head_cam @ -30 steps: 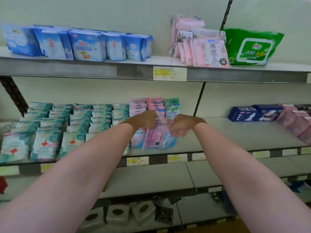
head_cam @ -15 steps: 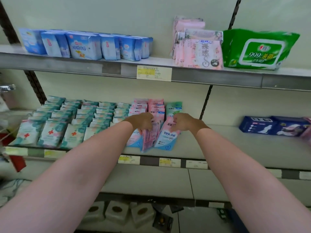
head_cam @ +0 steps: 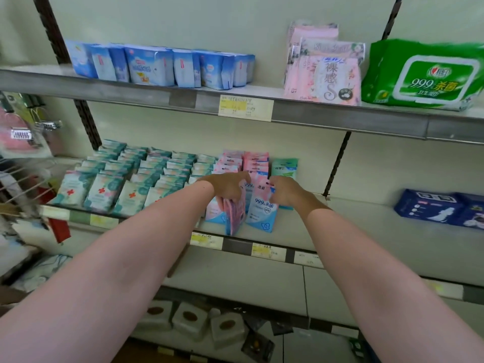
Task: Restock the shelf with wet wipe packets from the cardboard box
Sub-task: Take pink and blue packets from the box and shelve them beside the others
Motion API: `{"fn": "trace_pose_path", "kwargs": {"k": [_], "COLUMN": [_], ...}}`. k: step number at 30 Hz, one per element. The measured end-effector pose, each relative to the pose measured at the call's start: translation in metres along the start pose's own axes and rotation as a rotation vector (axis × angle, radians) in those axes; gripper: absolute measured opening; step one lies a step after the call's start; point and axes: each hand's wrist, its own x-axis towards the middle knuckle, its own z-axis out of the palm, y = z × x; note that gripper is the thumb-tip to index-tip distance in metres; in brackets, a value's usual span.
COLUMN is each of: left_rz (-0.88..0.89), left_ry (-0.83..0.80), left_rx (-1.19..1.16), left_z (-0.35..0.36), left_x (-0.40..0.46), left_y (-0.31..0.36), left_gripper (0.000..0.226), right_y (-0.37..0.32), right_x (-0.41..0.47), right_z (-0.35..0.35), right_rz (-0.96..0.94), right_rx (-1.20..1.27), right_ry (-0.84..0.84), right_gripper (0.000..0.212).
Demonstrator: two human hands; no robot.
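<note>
Both arms are stretched to the middle shelf (head_cam: 366, 226) at frame centre. A small bundle of pink packets (head_cam: 235, 214) is gripped by the left hand (head_cam: 227, 188), fingers curled over the bundle's top; the bundle stands edge-on w/ its lower end on the shelf. Just right of it, a pink-and-blue wet wipe packet (head_cam: 263, 209) marked 999 is pinched at its top edge by the right hand (head_cam: 284, 192); it leans back, bottom on the shelf, touching the bundle. Behind the hands, rows of pink packets (head_cam: 243, 161) are seen, and a green-topped packet (head_cam: 285, 167) at the row's right end. Teal packets w/ red crosses (head_cam: 125, 179) are stacked in rows at centre left, same shelf. Dark blue packs (head_cam: 440, 208) lie at the shelf's right edge. On the upper shelf (head_cam: 340, 115): light blue packs (head_cam: 162, 65) upper left, pale pink packs (head_cam: 324, 72) upper centre-right, a large green wipes pack (head_cam: 424, 77) upper right. Cardboard box not in view.
</note>
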Motion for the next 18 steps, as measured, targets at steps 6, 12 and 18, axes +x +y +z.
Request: {"fn": "trace_pose_path", "kwargs": {"k": [6, 12, 18], "left_rz": [-0.025, -0.037, -0.041], "left_ry": [0.073, 0.016, 0.012], "left_rx": [0.109, 0.024, 0.033], "left_z": [-0.009, -0.016, -0.02], "left_x": [0.002, 0.002, 0.008], "left_y": [-0.01, -0.01, -0.015], "left_gripper": [0.074, 0.07, 0.076], "right_y": [-0.015, -0.027, -0.037], "right_x": [0.021, 0.034, 0.048], "right_z": [0.009, 0.016, 0.024], "right_rz": [-0.008, 0.048, 0.062], "right_rx": [0.006, -0.047, -0.04], "right_ry": [0.078, 0.149, 0.215], "right_gripper": [0.047, 0.023, 0.027]}}
